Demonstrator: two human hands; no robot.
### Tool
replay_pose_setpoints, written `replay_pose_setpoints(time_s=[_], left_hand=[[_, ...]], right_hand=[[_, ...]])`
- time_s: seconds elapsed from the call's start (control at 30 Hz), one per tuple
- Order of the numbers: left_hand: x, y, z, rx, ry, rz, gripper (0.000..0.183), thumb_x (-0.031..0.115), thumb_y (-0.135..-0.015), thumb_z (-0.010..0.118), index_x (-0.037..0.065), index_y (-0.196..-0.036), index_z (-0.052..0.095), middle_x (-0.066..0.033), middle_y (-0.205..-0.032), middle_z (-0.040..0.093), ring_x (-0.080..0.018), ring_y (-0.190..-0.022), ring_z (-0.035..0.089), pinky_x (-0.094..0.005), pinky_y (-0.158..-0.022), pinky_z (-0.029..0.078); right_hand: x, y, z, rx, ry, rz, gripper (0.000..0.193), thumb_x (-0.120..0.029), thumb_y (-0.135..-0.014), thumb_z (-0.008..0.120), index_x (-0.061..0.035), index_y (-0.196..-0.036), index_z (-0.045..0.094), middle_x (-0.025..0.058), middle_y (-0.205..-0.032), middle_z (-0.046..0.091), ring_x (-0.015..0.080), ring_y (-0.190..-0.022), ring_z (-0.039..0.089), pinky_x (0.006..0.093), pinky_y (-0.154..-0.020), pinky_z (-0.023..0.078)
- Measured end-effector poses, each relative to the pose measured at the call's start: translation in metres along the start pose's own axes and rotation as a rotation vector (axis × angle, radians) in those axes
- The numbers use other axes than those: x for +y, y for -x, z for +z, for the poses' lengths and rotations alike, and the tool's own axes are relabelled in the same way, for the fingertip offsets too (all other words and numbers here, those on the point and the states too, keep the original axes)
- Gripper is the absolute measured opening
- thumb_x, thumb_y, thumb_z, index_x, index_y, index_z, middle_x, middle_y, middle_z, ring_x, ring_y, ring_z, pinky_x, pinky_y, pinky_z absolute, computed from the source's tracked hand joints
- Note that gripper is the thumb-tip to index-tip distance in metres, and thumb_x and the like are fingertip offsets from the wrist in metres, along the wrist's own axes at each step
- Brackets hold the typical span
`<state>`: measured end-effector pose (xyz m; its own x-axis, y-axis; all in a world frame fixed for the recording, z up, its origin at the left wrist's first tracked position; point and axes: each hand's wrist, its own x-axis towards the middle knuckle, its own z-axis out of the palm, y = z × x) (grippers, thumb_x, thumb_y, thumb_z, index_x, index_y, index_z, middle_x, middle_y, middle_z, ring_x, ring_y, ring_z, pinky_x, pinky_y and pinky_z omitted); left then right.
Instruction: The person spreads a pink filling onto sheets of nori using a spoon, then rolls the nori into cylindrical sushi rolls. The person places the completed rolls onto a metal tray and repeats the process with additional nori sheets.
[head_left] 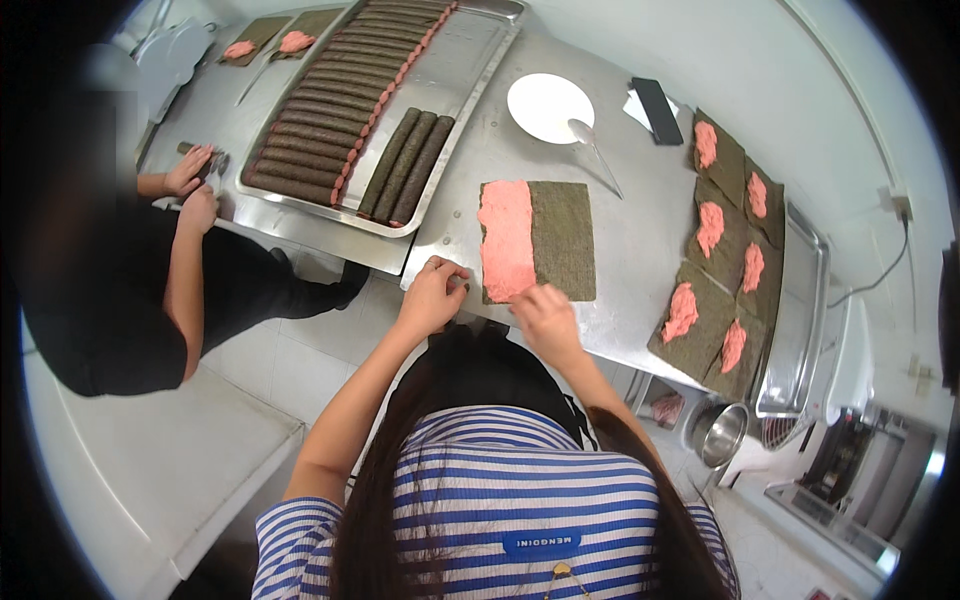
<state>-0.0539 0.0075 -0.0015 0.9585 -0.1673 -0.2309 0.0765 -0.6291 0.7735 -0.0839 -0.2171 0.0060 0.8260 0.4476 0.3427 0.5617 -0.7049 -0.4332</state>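
A dark green seaweed sheet [565,240] lies flat on the metal table in front of me. Smooth pink paste [508,240] covers its left half, while the right half is bare. My right hand [548,318] is at the sheet's near edge, fingers bent together at the paste's lower right corner. What those fingertips hold, if anything, is hidden. Left of the sheet, my left hand [437,295] hovers by the table edge, apart from the paste. Its fingers are loosely bent, with a gap at the thumb and nothing seen between them.
A metal tray [465,60] of seaweed rolls is at the far left. A white plate [545,105], spoon [600,160] and black phone [657,110] lie beyond the sheet. Seaweed sheets [700,280] with paste lumps lie right. A co-worker's hands [192,185] work at the left.
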Motion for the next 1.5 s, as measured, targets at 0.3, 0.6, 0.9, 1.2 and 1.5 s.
replay_pose_setpoints(time_s=[0.3,0.6,0.9,1.2,1.5], left_hand=[[-0.015,-0.001,-0.011,-0.135,0.090,0.063,0.019,0.008,-0.079,0.062,0.004,-0.096,0.066,-0.0111,-0.099,0.059,-0.0220,-0.078,0.065,-0.0354,-0.074,0.052],[-0.031,-0.009,-0.007,-0.318,0.359,0.028,0.029,0.004,-0.083,0.057,-0.001,-0.111,0.061,-0.0142,-0.112,0.061,-0.0213,-0.090,0.066,-0.0325,-0.083,0.051],[0.002,-0.040,0.005,-0.430,1.096,-0.397,0.047,0.000,-0.091,0.047,-0.006,-0.135,0.036,-0.0164,-0.132,0.049,-0.0252,-0.120,0.052,-0.0341,-0.103,0.041],[0.027,-0.078,0.017,-0.196,0.919,-0.319,0.042,0.002,-0.092,0.050,0.002,-0.132,0.039,-0.0119,-0.120,0.050,-0.0213,-0.104,0.058,-0.0348,-0.090,0.051],[0.031,-0.101,0.037,-0.076,0.534,-0.050,0.035,0.001,-0.084,0.063,0.004,-0.116,0.051,-0.0112,-0.112,0.053,-0.0192,-0.087,0.063,-0.0313,-0.066,0.058]], right_hand=[[-0.035,-0.002,0.038,-0.057,0.200,0.034,0.017,-0.009,-0.074,0.056,-0.0005,-0.088,0.059,0.0085,-0.087,0.053,0.0234,-0.084,0.054,0.0345,-0.076,0.044],[-0.045,-0.004,0.052,0.221,0.008,0.403,0.014,-0.003,-0.073,0.065,-0.0038,-0.085,0.058,0.0093,-0.085,0.053,0.0249,-0.081,0.054,0.0375,-0.076,0.042],[-0.054,0.003,0.061,0.646,-0.441,0.825,0.010,0.003,-0.078,0.061,0.0003,-0.087,0.059,0.0056,-0.082,0.053,0.0143,-0.068,0.050,0.0268,-0.064,0.044],[-0.048,0.012,0.074,0.796,-0.633,1.016,0.007,0.001,-0.079,0.060,-0.0002,-0.086,0.060,0.0026,-0.079,0.053,0.0104,-0.069,0.048,0.0238,-0.066,0.042],[-0.053,0.008,0.050,0.705,-0.198,0.919,0.020,0.002,-0.077,0.060,-0.0034,-0.096,0.060,0.0099,-0.097,0.058,0.0221,-0.087,0.055,0.0323,-0.075,0.045]])
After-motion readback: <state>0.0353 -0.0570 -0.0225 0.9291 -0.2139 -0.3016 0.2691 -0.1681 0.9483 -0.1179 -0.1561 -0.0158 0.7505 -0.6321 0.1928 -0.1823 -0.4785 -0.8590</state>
